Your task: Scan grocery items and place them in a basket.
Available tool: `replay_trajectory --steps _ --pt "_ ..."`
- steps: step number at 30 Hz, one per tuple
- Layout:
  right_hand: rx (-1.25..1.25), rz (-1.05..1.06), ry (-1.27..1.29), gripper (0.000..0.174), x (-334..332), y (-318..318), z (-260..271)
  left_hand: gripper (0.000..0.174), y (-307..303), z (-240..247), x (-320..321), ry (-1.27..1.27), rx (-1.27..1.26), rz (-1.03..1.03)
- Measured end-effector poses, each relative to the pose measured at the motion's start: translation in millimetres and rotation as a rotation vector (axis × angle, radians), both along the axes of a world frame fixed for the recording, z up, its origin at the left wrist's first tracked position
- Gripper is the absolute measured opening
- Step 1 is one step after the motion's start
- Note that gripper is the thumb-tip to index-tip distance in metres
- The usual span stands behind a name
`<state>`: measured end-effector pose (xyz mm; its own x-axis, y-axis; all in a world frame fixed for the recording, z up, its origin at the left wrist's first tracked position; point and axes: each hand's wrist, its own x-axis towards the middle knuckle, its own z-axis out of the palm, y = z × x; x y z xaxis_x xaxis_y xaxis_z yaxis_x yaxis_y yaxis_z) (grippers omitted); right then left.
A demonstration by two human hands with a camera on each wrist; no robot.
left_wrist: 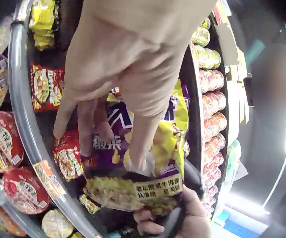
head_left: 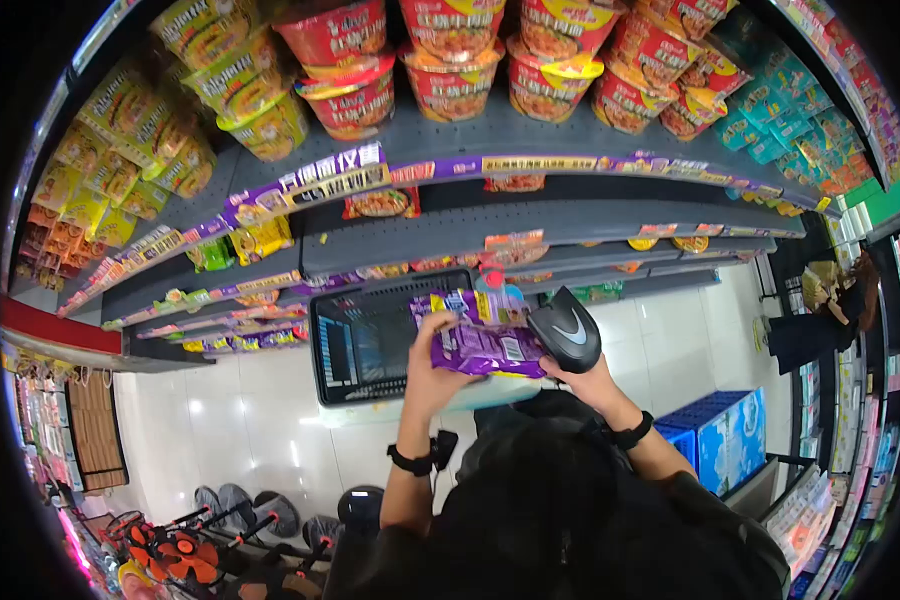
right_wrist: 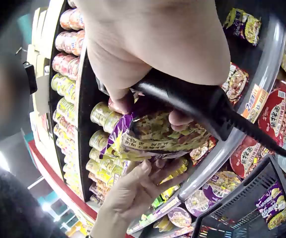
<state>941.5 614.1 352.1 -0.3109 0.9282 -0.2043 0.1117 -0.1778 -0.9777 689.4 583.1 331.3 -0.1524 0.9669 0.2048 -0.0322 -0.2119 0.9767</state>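
A purple instant noodle packet (head_left: 490,350) is held in front of the body, over the right end of a dark shopping basket (head_left: 332,385). My left hand (head_left: 433,372) grips its left side; in the left wrist view the thumb lies across the packet's printed front (left_wrist: 125,191). My right hand (head_left: 588,385) holds a black barcode scanner (head_left: 565,332) at the packet's right end. In the right wrist view the scanner's handle (right_wrist: 182,99) lies under the palm, its cord trailing right, while fingertips touch the packet (right_wrist: 168,131).
Shelves of noodle cups (head_left: 455,85) rise in front, with noodle packets (head_left: 380,204) on lower tiers. Another purple packet (right_wrist: 272,206) lies in the basket. Blue boxes (head_left: 730,440) stand at right; fans (head_left: 185,550) stand behind left. Another person (head_left: 830,310) is at far right.
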Motion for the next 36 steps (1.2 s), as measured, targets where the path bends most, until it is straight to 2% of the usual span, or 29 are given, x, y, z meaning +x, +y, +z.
replay_trajectory --steps 1,2,3,5,7,8,11,15,17,19,21,24,29,32,34,36 --pt "0.239 0.053 -0.119 0.052 -3 -3 3 0.076 2 -1 -4 0.039 0.027 0.0" --pt "0.268 0.036 -0.081 0.058 -12 -8 19 0.081 4 -1 -8 -0.056 0.003 -0.066" --pt "0.256 0.04 -0.087 0.058 -11 -9 21 0.076 3 12 -9 -0.032 -0.003 -0.077" --pt "0.481 0.201 -0.167 0.063 -10 -10 23 0.061 1 -2 -20 0.037 0.031 -0.104" --pt "0.432 0.218 -0.109 0.064 -8 -12 29 0.045 -7 -5 -31 -0.025 -0.009 -0.146" --pt "0.418 0.299 -0.115 0.059 -4 -11 35 0.038 -11 -9 -36 -0.095 -0.065 -0.141" --pt "0.413 0.415 -0.142 0.052 14 -7 39 0.03 -24 5 -46 0.019 -0.138 -0.155" --pt "0.276 0.502 -0.188 0.049 30 -4 46 0.031 -38 -1 -62 0.177 -0.118 -0.214" --pt "0.252 0.535 -0.188 0.047 35 -1 45 0.03 -46 -3 -64 0.11 -0.145 -0.221" --pt "0.123 0.784 -0.262 0.043 38 2 44 0.03 -53 -6 -69 0.088 -0.169 -0.243" --pt "0.086 0.803 -0.274 0.038 30 -4 48 0.031 -60 -10 -72 0.096 -0.167 -0.242" --pt "0.055 0.961 -0.14 0.033 20 -9 45 0.033 -67 -10 -73 0.116 -0.165 -0.23" --pt "0.153 1.003 -0.113 0.028 -3 -18 51 0.037 -77 -5 -72 0.159 -0.172 -0.162" --pt "0.14 1.018 -0.165 0.029 -2 -23 51 0.041 -86 -6 -70 0.184 -0.22 -0.135" --pt "0.033 1.033 -0.206 0.033 1 -23 49 0.045 -91 -10 -67 0.242 -0.228 -0.092" --pt "0.066 1.044 -0.232 0.033 3 -17 46 0.045 -88 -7 -63 0.276 -0.218 -0.077"
